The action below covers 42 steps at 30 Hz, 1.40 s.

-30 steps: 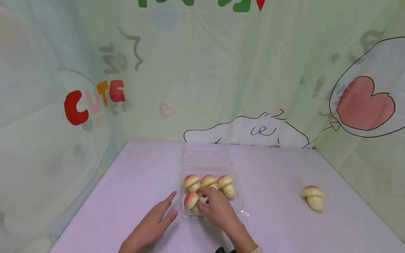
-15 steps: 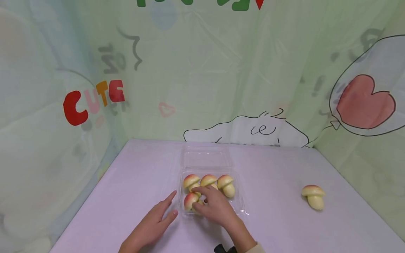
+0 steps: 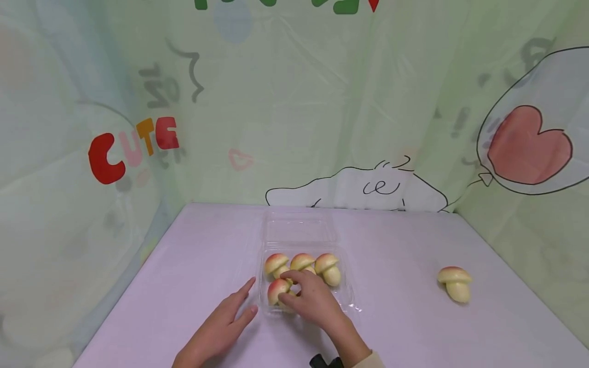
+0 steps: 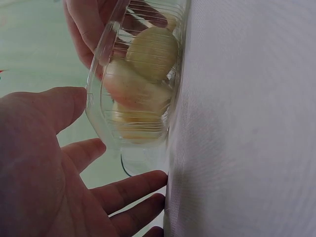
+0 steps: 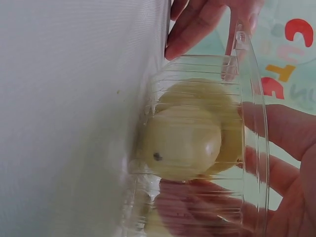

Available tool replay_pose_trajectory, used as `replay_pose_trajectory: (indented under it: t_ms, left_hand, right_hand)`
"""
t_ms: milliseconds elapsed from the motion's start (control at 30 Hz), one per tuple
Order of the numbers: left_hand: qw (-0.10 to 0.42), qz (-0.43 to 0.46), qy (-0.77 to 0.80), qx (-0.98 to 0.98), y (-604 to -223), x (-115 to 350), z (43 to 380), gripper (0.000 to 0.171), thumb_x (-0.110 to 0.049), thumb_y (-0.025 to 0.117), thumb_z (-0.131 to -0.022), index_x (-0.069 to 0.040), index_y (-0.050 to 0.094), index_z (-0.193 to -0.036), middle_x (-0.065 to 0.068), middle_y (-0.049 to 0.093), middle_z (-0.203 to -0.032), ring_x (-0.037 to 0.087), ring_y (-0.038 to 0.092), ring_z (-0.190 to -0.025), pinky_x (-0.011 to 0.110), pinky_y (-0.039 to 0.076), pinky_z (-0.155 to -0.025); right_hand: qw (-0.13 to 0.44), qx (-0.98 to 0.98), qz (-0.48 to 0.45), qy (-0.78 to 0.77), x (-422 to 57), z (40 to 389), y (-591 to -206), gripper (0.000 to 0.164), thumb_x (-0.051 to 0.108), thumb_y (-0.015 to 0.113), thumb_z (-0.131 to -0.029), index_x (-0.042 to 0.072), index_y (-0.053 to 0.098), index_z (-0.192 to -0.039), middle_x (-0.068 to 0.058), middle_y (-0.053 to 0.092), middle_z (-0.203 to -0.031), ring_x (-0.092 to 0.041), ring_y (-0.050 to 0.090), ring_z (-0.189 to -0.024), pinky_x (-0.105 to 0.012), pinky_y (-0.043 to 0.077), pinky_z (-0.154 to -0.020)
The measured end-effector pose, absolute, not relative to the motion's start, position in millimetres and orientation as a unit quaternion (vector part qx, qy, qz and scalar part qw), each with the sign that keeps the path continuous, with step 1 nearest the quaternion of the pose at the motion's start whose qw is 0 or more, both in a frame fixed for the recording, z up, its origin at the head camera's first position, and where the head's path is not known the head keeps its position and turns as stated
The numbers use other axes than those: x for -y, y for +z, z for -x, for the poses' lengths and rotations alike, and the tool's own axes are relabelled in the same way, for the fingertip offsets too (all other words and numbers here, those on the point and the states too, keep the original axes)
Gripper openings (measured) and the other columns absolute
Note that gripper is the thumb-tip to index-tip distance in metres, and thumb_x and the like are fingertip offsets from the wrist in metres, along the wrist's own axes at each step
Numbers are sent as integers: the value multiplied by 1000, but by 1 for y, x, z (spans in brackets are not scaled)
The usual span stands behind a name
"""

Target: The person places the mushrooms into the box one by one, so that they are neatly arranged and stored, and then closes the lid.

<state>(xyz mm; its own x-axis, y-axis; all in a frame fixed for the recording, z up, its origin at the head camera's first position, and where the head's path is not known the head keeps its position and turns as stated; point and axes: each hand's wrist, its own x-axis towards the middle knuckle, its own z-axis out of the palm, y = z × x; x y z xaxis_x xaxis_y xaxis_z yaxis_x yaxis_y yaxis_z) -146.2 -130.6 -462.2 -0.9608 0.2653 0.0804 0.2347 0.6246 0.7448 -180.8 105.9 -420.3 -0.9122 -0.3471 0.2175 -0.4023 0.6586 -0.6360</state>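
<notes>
— Because the lid (image 3: 300,231) is folded back toward the back edge of the desk (image 3: 391,317), the clear container (image 3: 347,294) presents an uncovered tray. State the position of each hand.

— The right hand (image 3: 313,301) enters over the front wall and pinches the front mushroom (image 3: 277,290) between thumb and index finger. The left hand (image 3: 223,324) is unclenched, fingers extended, beside the container's left edge; whether its thumb touches the rim cannot be confirmed.

— Why this arrangement?

— Presumably the left hand guards that edge against sliding, while the pinch from above avoids disturbing the back-row mushrooms (image 3: 302,262).

— Specify the location and orientation of the held part.

— It sits in the container's front left corner. Its long axis slants: the domed cap faces left and slightly back; the stem, partly covered by the fingers, points toward the right front. The back right mushroom (image 3: 327,268) shows a similar slant, which likely lets the caps nest in a row.

— And the loose mushroom (image 3: 455,284)?

— It lies near the desk's right edge, well apart from the container. Its cap faces the back edge; its stem points to the front edge, angled slightly right.
</notes>
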Motion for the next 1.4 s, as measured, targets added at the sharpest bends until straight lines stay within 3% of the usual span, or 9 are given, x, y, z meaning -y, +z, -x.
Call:
replay_pose_trajectory:
  t_ms: [233,500,800,1400]
  left_hand:
    - [20,-137,414,-900,-463,131,146,62,-48,54,-106,-28,36,-162,15,53,-154,39,44,-147,65,34,-117]
    - [18,-140,414,-899,-463,131,146,63,-46,54,-106,-24,36,-162,16,53,-154,40,44,-146,65,34,-117]
    - [15,-140,414,-899,-464,131,147,62,-46,54,-106,-25,37,-162,14,53,-154,38,44,-147,64,34,-118]
    - [11,-153,416,-896,-462,131,146,61,-42,55,-106,-23,38,-162,17,53,-154,42,47,-144,67,35,-116]
  right_hand:
    - [45,909,-208,360,-103,182,-422,40,21,77,-86,5,74,-122,-11,75,-116,-25,72,-87,-31,57,-71]
    - [56,907,-210,360,-97,183,-422,40,20,76,-85,4,74,-121,-11,75,-116,-28,72,-92,-31,57,-71]
    - [55,911,-202,356,-95,183,-423,42,21,77,-85,5,73,-123,-11,74,-114,-24,69,-85,-27,52,-68]
    - [40,911,-181,368,-108,179,-415,50,26,81,-86,3,68,-129,-17,72,-120,-24,71,-85,-38,58,-73]
